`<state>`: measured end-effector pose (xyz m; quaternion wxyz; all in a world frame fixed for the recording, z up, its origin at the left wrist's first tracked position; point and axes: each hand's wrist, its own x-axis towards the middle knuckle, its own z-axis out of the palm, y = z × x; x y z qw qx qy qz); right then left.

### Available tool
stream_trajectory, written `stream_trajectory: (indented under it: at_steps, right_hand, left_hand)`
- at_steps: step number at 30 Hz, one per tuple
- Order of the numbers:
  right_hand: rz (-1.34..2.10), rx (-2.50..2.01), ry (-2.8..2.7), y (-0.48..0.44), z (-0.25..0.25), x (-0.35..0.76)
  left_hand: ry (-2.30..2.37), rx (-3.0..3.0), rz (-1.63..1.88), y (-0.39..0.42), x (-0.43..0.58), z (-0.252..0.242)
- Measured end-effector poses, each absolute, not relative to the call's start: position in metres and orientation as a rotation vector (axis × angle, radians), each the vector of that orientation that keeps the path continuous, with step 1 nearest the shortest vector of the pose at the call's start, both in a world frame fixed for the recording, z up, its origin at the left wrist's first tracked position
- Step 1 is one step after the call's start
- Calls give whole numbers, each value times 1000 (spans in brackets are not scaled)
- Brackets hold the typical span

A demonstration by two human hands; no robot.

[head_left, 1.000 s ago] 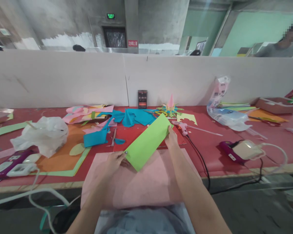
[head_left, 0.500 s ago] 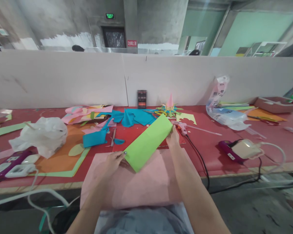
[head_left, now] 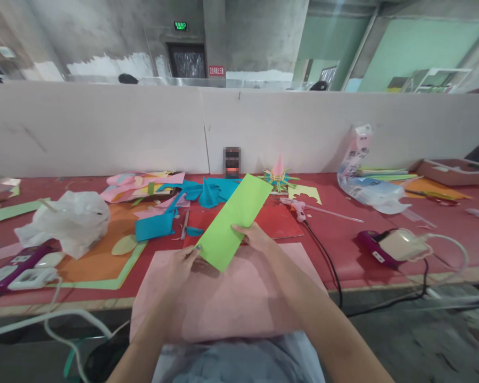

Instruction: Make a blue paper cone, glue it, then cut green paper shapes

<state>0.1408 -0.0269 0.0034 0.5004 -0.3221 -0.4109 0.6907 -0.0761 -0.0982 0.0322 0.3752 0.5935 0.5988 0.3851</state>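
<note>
Green sheet (head_left: 234, 221), frame centre: light, floppy, creases easily. Left hand (head_left: 182, 266) pinches its lower corner, right hand (head_left: 255, 238) its edge; keep your grip at the edges.

glue gun (head_left: 297, 206), white plastic bag (head_left: 66, 220)

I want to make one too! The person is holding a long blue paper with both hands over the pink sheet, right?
Not quite: the long paper is green, not blue. The head view shows the left hand and right hand holding it over the pink sheet.
</note>
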Motion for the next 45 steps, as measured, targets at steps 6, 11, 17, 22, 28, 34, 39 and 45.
stream_trajectory:
  at_steps: [6,11,17,22,28,34,39,45]
  right_hand:
    - [1533,-715,-789,-10,-5,147]
    - [1407,-726,-646,-2,-6,155]
    - [1195,-646,-553,7,-7,183]
    - [1076,-542,-510,11,-6,209]
    - [1432,-714,-715,0,-7,180]
    - [1340,-771,-600,0,-8,168]
    - [1166,-734,-402,8,-6,184]
    - [971,-712,-281,19,-16,204]
  left_hand:
    - [1510,1495,1005,-95,-78,24]
    - [1525,1503,987,-94,-79,19]
    - [1541,1552,988,-93,-82,17]
    - [1598,1587,988,-91,-87,10]
    - [1516,1638,957,-84,-88,0]
    - [1272,1444,878,-84,-78,7]
    - [1257,1426,836,-87,-75,11]
    - [1264,1369,786,-85,-75,4]
